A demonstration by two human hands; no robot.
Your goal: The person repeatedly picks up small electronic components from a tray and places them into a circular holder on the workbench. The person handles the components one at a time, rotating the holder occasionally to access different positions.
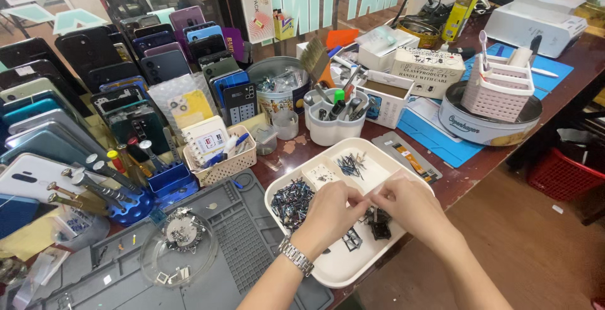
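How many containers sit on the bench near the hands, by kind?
White tray under the left hand and right hand: 1
Woven baskets, cream and pink: 2
Round tins, grey and white: 2
White tool cup: 1
Total: 6

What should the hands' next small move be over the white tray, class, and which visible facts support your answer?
Probably lift the pinched piece clear of the tray before sorting it. Both the left hand and right hand meet fingertip to fingertip above the dark parts, and the piles lie close together, so a low move could scatter them. What the fingers hold is too small to tell.
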